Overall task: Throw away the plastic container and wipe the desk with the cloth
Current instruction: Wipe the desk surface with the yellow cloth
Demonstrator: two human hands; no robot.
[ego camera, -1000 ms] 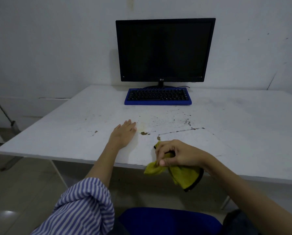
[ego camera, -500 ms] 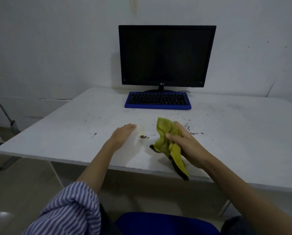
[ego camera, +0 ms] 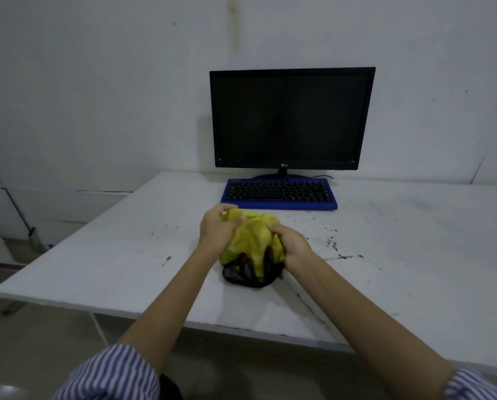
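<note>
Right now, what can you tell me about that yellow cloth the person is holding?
The yellow cloth looks like soft, thin fabric with a dark edging bunched at its near end. It is crumpled into a loose mound over the white desk, in front of the blue keyboard. The left hand grips its far left side and the right hand grips its right side.

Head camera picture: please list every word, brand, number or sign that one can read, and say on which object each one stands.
"LG": logo on the lower bezel of the black monitor.
Key legends on the blue keyboard: too small and blurred to read.
Small marks at the lower corners of the monitor bezel: too small to read.
The yellow cloth, the desk and the wall carry no readable text.
</note>
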